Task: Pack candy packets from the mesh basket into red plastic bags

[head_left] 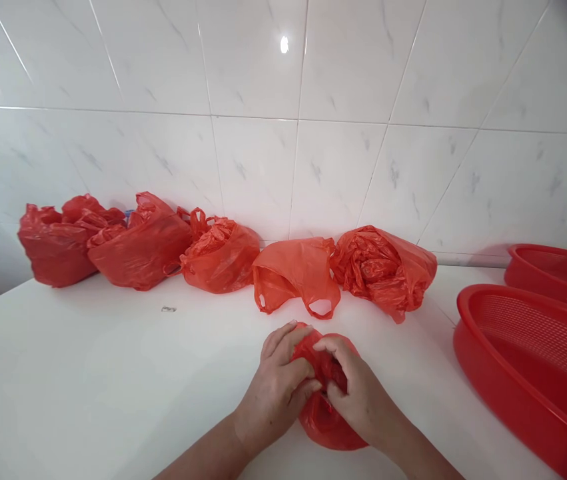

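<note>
Fingers of the left hand (276,388) look clamped on the near rim of the bunched bag (327,425), the thumb close against the bent forefinger, while the right hand (360,395) curls over its right side with thumb and forefinger apart across the dark opening; whether those two tips pinch film, I cannot tell. That red plastic bag rests on the white table (88,373) beneath both hands, and everything else can be placed from it. If the hands pull against each other, the thin film could split, especially where a fingertip presses into a fold; a loose left-hand grip could let the rim spring open, and slack folds might snag the right fingers. Something darker shows inside the opening, perhaps only layered film. Straight behind the bunched bag lies a slack, flattened bag (296,267) with handle loops toward the hands. Behind and right of it, a stuffed bag (388,273) shows crumpled red film at its mouth. Behind and left stand three filled bags (140,253), their contents mostly hidden, though a bit of blue peeks from the middle one. Well to its right sit two red baskets (480,353), the nearer one mesh-walled.
</note>
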The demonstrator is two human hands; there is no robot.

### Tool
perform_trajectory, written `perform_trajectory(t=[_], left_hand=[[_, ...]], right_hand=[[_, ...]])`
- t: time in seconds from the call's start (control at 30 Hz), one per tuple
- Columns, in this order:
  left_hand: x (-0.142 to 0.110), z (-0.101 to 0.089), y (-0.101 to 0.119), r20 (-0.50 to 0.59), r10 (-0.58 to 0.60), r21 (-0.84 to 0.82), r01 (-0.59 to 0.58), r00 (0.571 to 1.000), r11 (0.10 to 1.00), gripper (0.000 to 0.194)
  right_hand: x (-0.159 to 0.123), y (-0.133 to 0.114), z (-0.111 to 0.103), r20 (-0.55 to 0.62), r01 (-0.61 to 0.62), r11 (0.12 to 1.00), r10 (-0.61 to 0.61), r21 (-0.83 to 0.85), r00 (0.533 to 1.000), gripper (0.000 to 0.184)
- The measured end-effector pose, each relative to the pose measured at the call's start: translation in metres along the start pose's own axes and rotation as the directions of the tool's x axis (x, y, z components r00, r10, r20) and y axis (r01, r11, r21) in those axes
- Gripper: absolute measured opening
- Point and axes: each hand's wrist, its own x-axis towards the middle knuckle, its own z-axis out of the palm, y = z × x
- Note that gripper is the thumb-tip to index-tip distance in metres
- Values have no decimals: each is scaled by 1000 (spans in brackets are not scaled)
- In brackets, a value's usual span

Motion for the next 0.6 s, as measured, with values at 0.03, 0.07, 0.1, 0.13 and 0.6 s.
perform_trajectory(t=[0.03,0.07,0.1,0.13,0.6], left_hand=[[-1,0,1,-3,-14,19,14,1000,1000,10],[-1,0,1,2,-28,34,28,1000,999,10],[-2,0,1,17,-42,39,41,999,998,9],[-2,0,2,41,-55,33,54,998,998,9],[-3,6,5,43,-92,-27,94,995,995,15]], right_hand=[[0,0,0,2,6,1000,-6,-10,1000,50],[0,1,0,1,16,1000,-16,-24,1000,50],[0,1,1,-4,33,999,-33,-42,999,50],[1,2,1,-12,57,996,-58,-63,998,50],[7,3,2,-121,-76,990,91,123,988,24]])
